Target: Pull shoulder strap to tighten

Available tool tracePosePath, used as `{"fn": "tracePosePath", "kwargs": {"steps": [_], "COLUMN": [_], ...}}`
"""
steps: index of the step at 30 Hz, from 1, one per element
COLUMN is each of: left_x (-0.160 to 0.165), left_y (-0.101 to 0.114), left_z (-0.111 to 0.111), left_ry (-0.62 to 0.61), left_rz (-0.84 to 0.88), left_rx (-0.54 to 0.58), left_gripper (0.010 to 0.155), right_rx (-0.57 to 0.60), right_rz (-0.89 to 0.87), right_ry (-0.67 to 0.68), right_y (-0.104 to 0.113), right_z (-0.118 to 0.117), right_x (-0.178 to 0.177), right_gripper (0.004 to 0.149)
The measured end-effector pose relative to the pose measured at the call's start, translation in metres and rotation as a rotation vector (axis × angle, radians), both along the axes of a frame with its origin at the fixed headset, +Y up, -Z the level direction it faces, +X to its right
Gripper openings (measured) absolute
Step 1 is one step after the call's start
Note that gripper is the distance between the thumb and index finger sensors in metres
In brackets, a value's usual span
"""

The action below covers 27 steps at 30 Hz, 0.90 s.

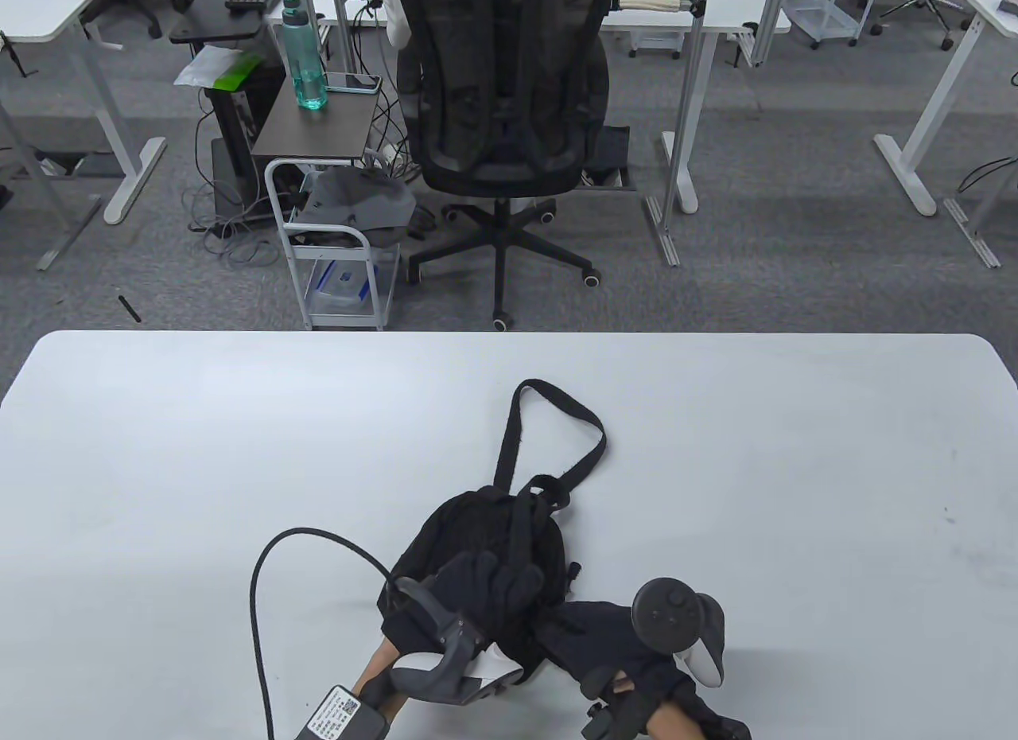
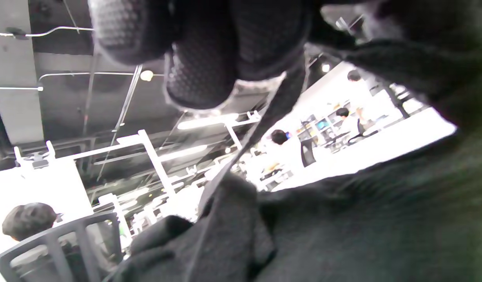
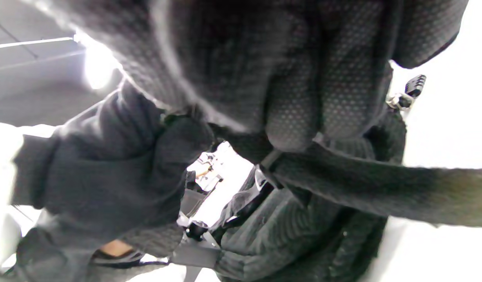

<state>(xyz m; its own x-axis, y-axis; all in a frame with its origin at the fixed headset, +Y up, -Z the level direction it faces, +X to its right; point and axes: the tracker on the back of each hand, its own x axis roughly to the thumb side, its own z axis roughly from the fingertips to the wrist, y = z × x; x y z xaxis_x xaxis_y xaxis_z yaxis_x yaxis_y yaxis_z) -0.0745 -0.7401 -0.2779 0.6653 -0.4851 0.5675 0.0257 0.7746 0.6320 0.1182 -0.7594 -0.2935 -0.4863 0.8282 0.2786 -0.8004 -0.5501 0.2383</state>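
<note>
A small black backpack (image 1: pixel 477 545) lies near the table's front edge, and one shoulder strap loop (image 1: pixel 557 422) lies stretched out toward the far side. My left hand (image 1: pixel 493 585) lies on top of the bag and grips it. In the left wrist view its fingertips (image 2: pixel 202 62) sit over a thin strap (image 2: pixel 260 125) above the bag fabric (image 2: pixel 343 227). My right hand (image 1: pixel 628 672) is just right of the bag, under its tracker (image 1: pixel 676 613). In the right wrist view its fingers (image 3: pixel 303 98) curl around a wide black strap (image 3: pixel 382 184) that runs off to the right.
A black cable (image 1: pixel 262 605) arcs over the white table (image 1: pixel 199 453) left of the bag to a box (image 1: pixel 342 716) at the front edge. A black office chair (image 1: pixel 505 95) and a white cart (image 1: pixel 334 239) stand beyond the far edge.
</note>
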Motion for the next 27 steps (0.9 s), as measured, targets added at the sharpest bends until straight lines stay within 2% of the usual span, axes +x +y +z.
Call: {"fn": "tracePosePath", "kwargs": {"steps": [4,7,10,15,20,24,27], "left_x": [0.013,0.016,0.014,0.006,-0.004,-0.001,0.006], "left_y": [0.001,-0.001,-0.006,-0.009,-0.006,-0.003,0.001], "left_z": [0.013,0.013,0.007,-0.006,-0.016,-0.009,-0.001], "left_ry": [-0.066,-0.064,-0.050,0.004,0.073,0.064,0.037], "left_rz": [0.006,-0.006,0.001,-0.030,-0.020,-0.017,-0.014], "left_rx": [0.020,0.031,-0.009,-0.013,-0.035,0.001,0.036], "left_gripper": [0.064,0.064,0.065,0.065,0.065,0.064,0.064], "right_rx": [0.019,0.023,0.014,0.005,-0.008,-0.039,-0.029], "right_rz": [-0.028,-0.032,-0.026,0.006,0.006,0.016,0.005], "right_ry": [0.003,0.003,0.003,0.017,0.028,0.042,0.007], "right_y": [0.002,0.003,0.004,0.004,0.002,-0.001,-0.002], "right_z": [0.001,0.002,0.002,0.001,0.000,-0.001,-0.001], "right_x": [-0.002,-0.001,-0.003,-0.003,-0.003,-0.001,0.000], "right_gripper": [0.040,0.037,0.037,0.037,0.037,0.037,0.045]}}
